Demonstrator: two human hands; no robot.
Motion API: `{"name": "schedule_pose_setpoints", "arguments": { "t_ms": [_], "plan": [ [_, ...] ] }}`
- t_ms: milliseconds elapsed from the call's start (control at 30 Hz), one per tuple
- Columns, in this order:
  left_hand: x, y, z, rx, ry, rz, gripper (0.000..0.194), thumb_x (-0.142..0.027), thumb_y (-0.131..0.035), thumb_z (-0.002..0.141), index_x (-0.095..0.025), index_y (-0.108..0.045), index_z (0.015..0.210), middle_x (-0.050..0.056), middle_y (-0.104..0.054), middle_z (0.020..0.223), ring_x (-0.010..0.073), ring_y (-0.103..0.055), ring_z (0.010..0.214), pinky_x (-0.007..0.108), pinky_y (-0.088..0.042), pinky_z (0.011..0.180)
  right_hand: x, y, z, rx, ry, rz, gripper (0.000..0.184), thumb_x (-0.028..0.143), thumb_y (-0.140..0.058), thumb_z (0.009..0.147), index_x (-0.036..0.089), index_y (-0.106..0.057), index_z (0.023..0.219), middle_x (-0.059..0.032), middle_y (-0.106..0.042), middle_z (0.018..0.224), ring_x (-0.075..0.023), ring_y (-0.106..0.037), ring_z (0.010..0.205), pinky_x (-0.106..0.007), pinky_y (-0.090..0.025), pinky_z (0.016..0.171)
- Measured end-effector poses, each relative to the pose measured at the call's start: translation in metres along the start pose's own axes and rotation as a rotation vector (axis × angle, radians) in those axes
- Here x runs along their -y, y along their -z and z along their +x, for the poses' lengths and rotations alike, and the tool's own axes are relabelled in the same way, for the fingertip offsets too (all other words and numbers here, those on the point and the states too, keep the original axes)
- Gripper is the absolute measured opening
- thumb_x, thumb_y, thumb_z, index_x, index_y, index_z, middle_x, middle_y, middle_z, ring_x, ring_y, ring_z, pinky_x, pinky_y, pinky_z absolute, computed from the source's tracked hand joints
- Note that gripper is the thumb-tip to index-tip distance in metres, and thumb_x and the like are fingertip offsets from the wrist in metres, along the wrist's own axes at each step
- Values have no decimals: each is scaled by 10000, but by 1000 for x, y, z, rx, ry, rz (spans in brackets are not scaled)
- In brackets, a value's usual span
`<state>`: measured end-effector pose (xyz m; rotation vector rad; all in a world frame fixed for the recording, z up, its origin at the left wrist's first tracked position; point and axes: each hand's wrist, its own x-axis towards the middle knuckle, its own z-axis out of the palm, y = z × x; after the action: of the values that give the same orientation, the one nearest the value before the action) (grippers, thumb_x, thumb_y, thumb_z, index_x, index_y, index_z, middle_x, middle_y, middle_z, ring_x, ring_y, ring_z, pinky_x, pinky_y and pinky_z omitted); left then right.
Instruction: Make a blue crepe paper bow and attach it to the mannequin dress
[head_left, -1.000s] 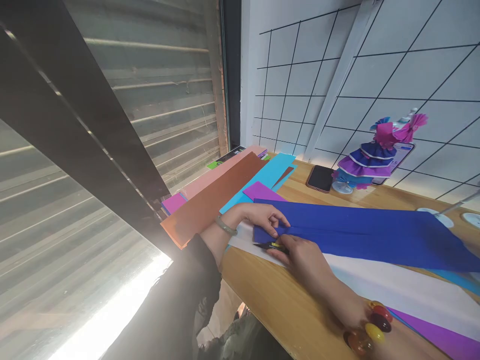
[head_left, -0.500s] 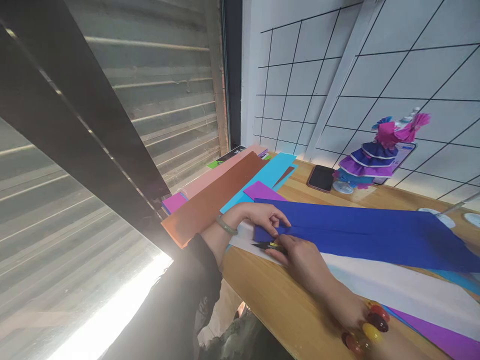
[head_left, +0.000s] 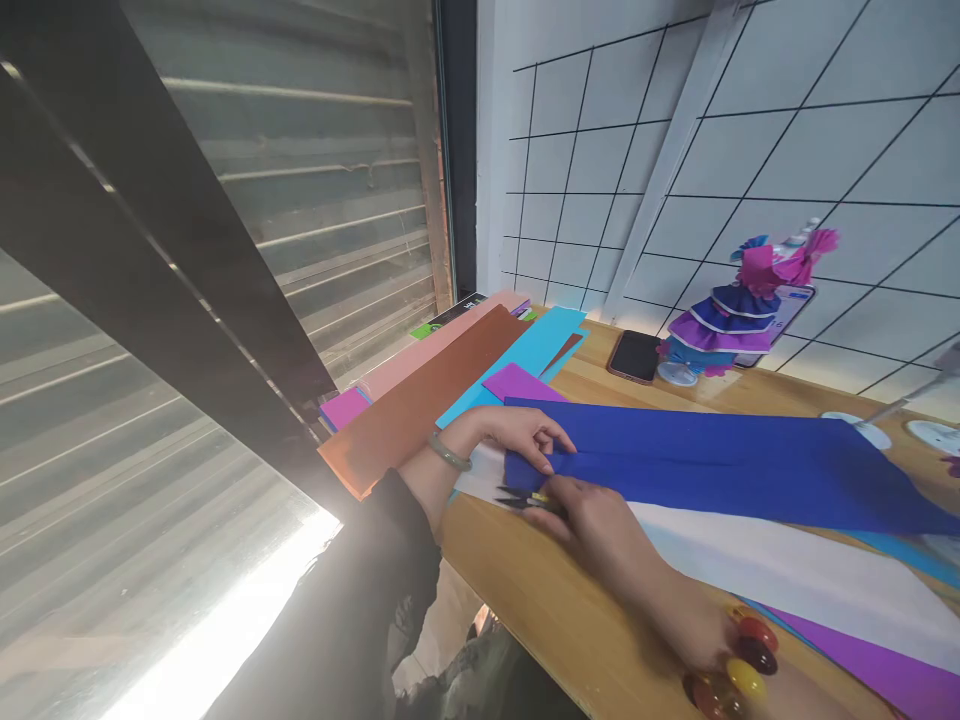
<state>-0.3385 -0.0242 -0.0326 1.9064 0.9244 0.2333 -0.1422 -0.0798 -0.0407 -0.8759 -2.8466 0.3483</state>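
A long sheet of dark blue paper (head_left: 712, 450), perhaps crepe, lies across the table with a crease along its length. My left hand (head_left: 521, 432) rests on its left end, fingers curled, with thumb and forefinger pressing the paper near the crease. Just below, my right hand (head_left: 592, 510) is closed around small scissors (head_left: 517, 498) with dark blades and a yellow part near the pivot. The blades point left and stand slightly apart, close to the blue paper's lower left corner. Under the blue sheet lies white paper (head_left: 720, 545).
Brown (head_left: 427, 400), light blue (head_left: 517, 360) and purple sheets (head_left: 517, 381) lie at the left. Behind are a phone (head_left: 634, 356) and a ruffled paper dress (head_left: 727, 318) on a stand, with another phone behind it. More purple paper (head_left: 892, 660) lies at the lower right.
The scissors' blades, nearly together before, now show spread apart. My right hand has shifted slightly left in the picture, as the whole view has; my left hand keeps its place on the paper.
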Motion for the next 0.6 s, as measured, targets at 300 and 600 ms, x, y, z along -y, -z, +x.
{"name": "schedule_pose_setpoints", "arguments": {
  "t_ms": [300,600],
  "plan": [
    [0,0,-2,-68,116,-29,490,-401,-696,641,-138,-608,1045,-10,-549,705,94,-476,638,210,-346,592,-18,65,-82,77,-92,194,315,501,-469,833,211,-590,853,-26,-660,804,-178,-611,702,-252,-421,590],
    [-8,-1,7,-207,227,-51,387,-503,-644,639,-132,-621,749,-20,-545,644,106,-441,622,216,-325,606,-143,91,-285,-300,-875,127,355,460,-439,831,212,-586,1038,-123,-701,869,-224,-666,782,-276,-489,657]
  ]
}}
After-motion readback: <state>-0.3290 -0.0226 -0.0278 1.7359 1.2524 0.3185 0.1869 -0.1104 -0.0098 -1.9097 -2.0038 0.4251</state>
